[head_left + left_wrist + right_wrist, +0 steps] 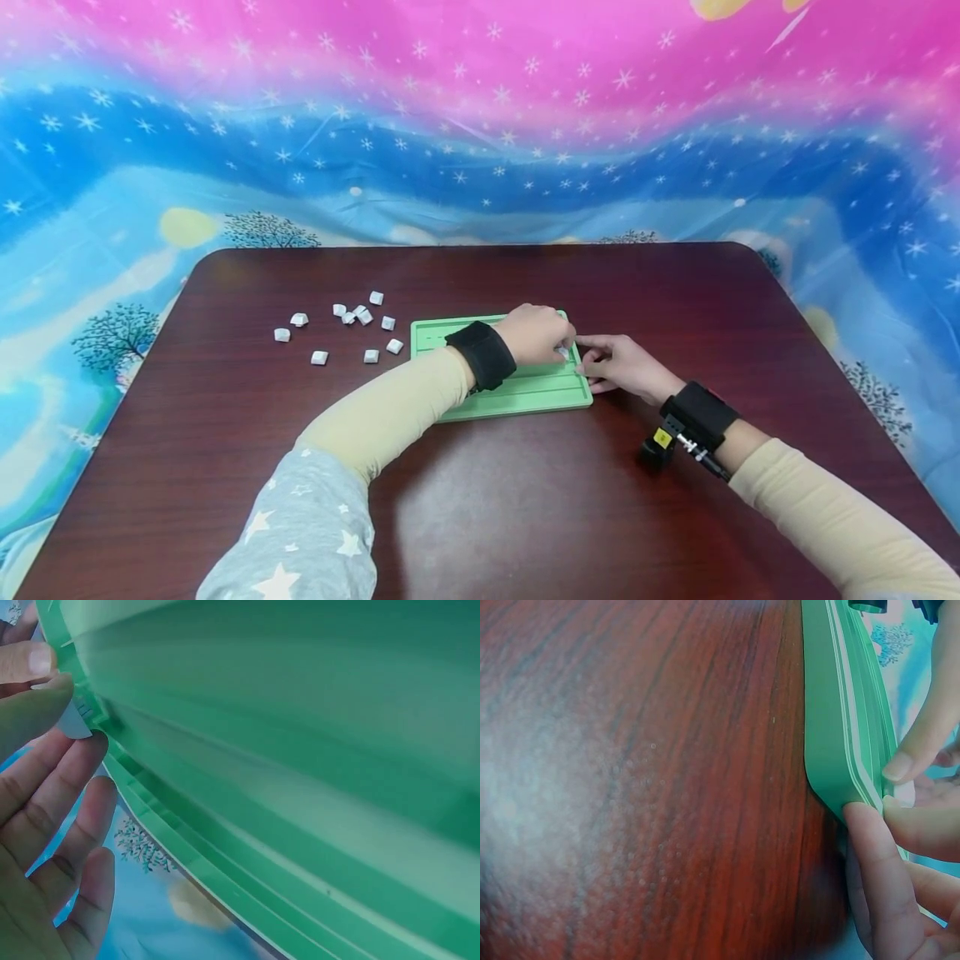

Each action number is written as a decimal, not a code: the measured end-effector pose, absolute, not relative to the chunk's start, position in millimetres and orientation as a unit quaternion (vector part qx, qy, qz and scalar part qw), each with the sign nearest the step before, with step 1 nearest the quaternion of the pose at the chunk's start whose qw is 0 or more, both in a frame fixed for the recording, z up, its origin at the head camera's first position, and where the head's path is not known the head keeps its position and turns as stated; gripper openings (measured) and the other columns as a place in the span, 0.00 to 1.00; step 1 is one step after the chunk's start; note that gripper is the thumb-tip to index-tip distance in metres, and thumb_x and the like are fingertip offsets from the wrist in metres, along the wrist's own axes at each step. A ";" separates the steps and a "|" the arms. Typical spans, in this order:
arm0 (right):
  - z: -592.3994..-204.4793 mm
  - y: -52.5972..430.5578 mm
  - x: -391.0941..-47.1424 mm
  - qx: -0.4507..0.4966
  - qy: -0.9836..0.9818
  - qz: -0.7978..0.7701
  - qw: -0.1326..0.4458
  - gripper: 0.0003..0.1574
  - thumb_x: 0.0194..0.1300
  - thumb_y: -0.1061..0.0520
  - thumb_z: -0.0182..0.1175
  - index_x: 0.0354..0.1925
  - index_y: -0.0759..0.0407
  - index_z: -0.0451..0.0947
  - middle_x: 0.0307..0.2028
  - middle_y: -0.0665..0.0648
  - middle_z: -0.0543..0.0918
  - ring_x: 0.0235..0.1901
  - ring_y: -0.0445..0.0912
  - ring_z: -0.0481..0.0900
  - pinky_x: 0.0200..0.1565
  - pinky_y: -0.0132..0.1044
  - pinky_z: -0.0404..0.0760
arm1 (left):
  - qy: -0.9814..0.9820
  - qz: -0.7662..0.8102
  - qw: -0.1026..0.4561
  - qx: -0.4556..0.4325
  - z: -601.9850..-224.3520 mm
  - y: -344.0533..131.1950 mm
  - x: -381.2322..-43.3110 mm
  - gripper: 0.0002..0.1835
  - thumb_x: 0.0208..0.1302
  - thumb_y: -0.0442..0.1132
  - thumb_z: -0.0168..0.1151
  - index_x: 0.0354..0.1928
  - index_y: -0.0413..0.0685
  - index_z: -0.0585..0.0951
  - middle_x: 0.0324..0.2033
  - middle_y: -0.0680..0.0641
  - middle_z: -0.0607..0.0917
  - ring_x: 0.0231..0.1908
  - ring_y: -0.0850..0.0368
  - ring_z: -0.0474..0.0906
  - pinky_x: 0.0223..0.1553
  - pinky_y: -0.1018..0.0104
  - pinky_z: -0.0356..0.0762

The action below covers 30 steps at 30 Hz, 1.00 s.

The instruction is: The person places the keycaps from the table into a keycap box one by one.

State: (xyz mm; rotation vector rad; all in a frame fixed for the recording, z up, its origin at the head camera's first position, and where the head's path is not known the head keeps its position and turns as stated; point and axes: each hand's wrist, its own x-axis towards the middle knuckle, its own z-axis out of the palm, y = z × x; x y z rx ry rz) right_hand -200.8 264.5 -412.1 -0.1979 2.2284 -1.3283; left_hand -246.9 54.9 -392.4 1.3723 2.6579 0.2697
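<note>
A shallow light-green tray with long ridges lies on the table. Over its right end, my left hand pinches a small white keycap between thumb and fingers. The keycap bears dark marks, too partial to read, and is close to the tray's end wall. My right hand holds the tray's right edge, with fingers outside the rim and the thumb over it. In the right wrist view, both hands' fingertips come close together at that corner. My left hand and wrist hide part of the tray's inside.
Several loose white keycaps are scattered on the brown table, left of the tray. A patterned cloth hangs behind the table's far edge. Each wrist carries a black strap, the right one with a small camera.
</note>
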 end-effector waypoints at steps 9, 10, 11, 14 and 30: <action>-412.1 264.1 -200.9 -0.067 0.824 -0.494 0.268 0.39 0.76 0.66 0.55 0.78 0.69 0.54 0.40 0.63 0.76 0.42 0.49 0.83 0.44 0.39 0.85 | 0.891 0.083 0.049 0.444 -398.2 62.2 -245.4 0.04 0.70 0.44 0.67 0.38 0.55 0.86 0.30 0.57 0.81 0.32 0.62 0.72 0.33 0.68 0.65; -412.1 264.2 -201.0 -0.066 0.824 -0.494 0.268 0.38 0.76 0.66 0.55 0.78 0.69 0.54 0.40 0.63 0.76 0.42 0.48 0.83 0.44 0.39 0.85 | 0.892 0.082 0.046 0.443 -398.9 62.9 -245.4 0.04 0.70 0.44 0.68 0.37 0.55 0.85 0.29 0.57 0.80 0.31 0.63 0.71 0.32 0.69 0.62; -412.1 264.2 -201.0 -0.066 0.824 -0.495 0.268 0.38 0.76 0.66 0.55 0.78 0.69 0.55 0.40 0.63 0.76 0.42 0.48 0.83 0.44 0.39 0.85 | 0.893 0.082 0.044 0.441 -399.4 63.6 -245.3 0.05 0.70 0.44 0.68 0.35 0.54 0.84 0.27 0.57 0.78 0.30 0.62 0.69 0.31 0.69 0.60; -412.7 264.5 -201.3 -0.067 0.825 -0.494 0.267 0.38 0.76 0.66 0.55 0.77 0.70 0.55 0.40 0.63 0.76 0.42 0.48 0.83 0.43 0.39 0.85 | 0.895 0.079 0.042 0.437 -399.6 65.6 -244.9 0.06 0.70 0.44 0.68 0.34 0.55 0.82 0.25 0.57 0.74 0.30 0.62 0.67 0.31 0.69 0.58; -411.7 263.4 -200.6 -0.068 0.826 -0.493 0.265 0.38 0.75 0.66 0.56 0.77 0.69 0.56 0.39 0.63 0.76 0.38 0.49 0.82 0.42 0.39 0.86 | 0.898 0.092 0.064 0.426 -397.3 63.1 -242.3 0.05 0.70 0.45 0.68 0.41 0.54 0.86 0.32 0.56 0.81 0.31 0.64 0.71 0.32 0.70 0.65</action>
